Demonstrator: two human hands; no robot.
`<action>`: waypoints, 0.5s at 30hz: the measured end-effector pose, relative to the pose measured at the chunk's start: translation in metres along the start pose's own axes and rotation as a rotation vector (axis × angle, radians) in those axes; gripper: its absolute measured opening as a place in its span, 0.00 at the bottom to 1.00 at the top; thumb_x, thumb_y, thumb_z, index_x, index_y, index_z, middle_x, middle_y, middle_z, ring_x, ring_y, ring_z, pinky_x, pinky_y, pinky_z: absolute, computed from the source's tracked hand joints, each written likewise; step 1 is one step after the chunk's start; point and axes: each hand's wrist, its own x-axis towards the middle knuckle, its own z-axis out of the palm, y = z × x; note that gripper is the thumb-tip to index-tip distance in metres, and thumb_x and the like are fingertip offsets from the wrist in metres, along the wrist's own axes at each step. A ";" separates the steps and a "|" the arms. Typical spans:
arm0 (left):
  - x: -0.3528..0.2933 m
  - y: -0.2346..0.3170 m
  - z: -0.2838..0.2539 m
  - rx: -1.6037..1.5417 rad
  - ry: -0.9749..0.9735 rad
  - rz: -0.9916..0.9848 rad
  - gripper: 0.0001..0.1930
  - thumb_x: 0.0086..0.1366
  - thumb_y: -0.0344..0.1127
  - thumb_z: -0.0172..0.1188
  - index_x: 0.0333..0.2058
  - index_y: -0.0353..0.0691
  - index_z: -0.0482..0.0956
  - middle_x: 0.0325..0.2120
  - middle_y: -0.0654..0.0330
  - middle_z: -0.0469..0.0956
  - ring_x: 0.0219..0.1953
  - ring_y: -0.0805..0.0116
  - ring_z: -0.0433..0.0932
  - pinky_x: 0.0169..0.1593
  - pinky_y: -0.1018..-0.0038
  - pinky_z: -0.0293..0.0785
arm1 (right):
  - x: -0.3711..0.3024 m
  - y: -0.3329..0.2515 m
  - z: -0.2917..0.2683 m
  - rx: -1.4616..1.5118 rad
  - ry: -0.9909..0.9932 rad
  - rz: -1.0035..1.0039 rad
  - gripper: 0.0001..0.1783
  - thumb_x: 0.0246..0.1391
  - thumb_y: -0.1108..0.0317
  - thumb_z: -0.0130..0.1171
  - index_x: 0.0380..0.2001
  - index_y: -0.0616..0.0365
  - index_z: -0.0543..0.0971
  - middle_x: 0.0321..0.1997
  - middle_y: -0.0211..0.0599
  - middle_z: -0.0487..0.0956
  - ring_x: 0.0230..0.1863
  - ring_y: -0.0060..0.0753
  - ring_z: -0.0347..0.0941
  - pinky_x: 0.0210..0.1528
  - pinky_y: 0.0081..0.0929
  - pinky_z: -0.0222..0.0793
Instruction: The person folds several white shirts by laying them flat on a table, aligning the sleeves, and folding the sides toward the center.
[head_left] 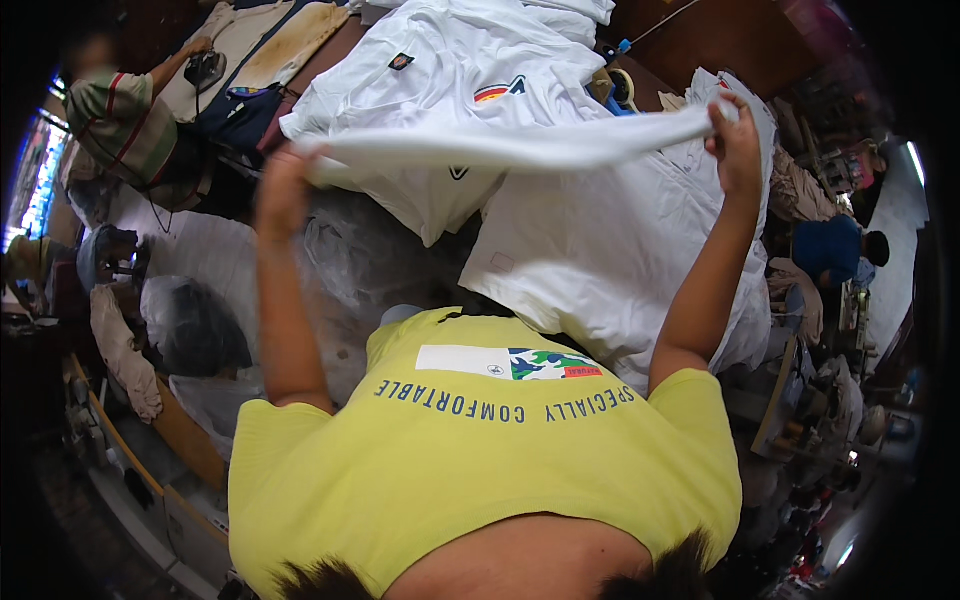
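A white cloth garment (520, 148) is stretched sideways between my raised hands, smeared by motion; its exact kind cannot be made out. My left hand (284, 195), blurred, is closed round its left end. At the other end, the fingers of my right hand (736, 145) pinch the fabric. Beyond and below it, white shirts (440, 85) lie heaped on the table, one bearing a small dark label and a coloured print. A further white cloth (590, 255) hangs toward me over the near side, below my right hand.
At the far left a person in a striped shirt (125, 125) holds an iron (205, 68) over garments. A tape roll (622, 88) sits beside the shirts. Clear plastic bags (350, 245) lie at near left. Another person in blue (828, 248) sits at the right.
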 end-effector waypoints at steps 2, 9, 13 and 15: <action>0.014 0.083 -0.028 -0.154 0.154 0.141 0.10 0.59 0.34 0.55 0.37 0.34 0.74 0.33 0.58 0.76 0.36 0.72 0.75 0.41 0.75 0.72 | 0.029 -0.012 -0.006 0.410 -0.057 -0.070 0.17 0.50 0.67 0.58 0.42 0.56 0.67 0.31 0.30 0.72 0.29 0.19 0.69 0.29 0.15 0.67; -0.012 0.235 -0.070 0.071 0.346 0.579 0.13 0.60 0.33 0.53 0.39 0.29 0.73 0.40 0.53 0.74 0.42 0.65 0.73 0.46 0.71 0.69 | 0.108 -0.075 0.041 0.742 -0.519 -0.288 0.14 0.51 0.76 0.51 0.42 0.62 0.68 0.35 0.42 0.75 0.35 0.30 0.73 0.35 0.22 0.71; -0.030 0.241 -0.112 0.033 0.525 0.577 0.23 0.55 0.21 0.54 0.51 0.40 0.67 0.43 0.51 0.72 0.46 0.63 0.71 0.50 0.72 0.67 | 0.132 -0.087 0.096 0.637 -0.388 -0.442 0.16 0.47 0.80 0.53 0.42 0.61 0.67 0.29 0.39 0.74 0.27 0.28 0.73 0.26 0.19 0.69; -0.019 0.223 -0.082 0.205 0.418 0.459 0.29 0.54 0.19 0.53 0.55 0.45 0.60 0.43 0.51 0.71 0.46 0.65 0.70 0.51 0.72 0.66 | 0.160 -0.075 0.117 0.371 -0.387 -0.236 0.13 0.46 0.82 0.51 0.38 0.60 0.68 0.26 0.38 0.74 0.23 0.30 0.72 0.24 0.21 0.69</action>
